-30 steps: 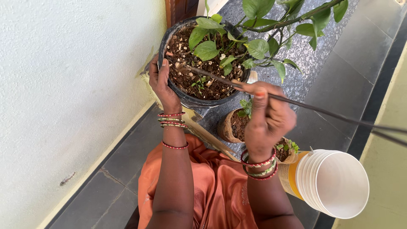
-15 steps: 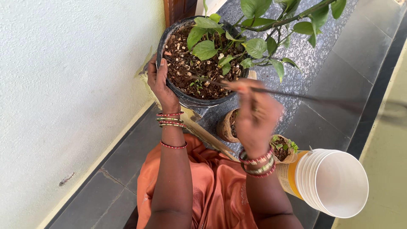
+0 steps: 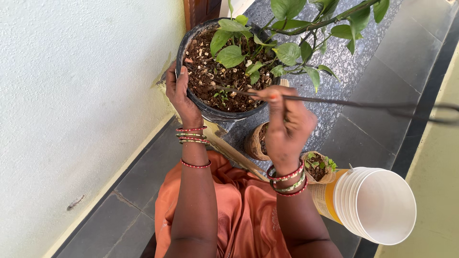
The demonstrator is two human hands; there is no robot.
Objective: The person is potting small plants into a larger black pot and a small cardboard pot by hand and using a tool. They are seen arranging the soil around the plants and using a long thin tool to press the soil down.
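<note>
The left hand [image 3: 179,98] grips the 9 o'clock rim of the black plant pot [image 3: 191,45], and the right hand [image 3: 287,125] pinches a long thin stick [image 3: 334,102] in its fingers. The stick lies almost flat, tip at 9 o'clock poking the soil [image 3: 208,71], tail toward 3 o'clock. The soil looks only partly loosened; most digging seems left.
</note>
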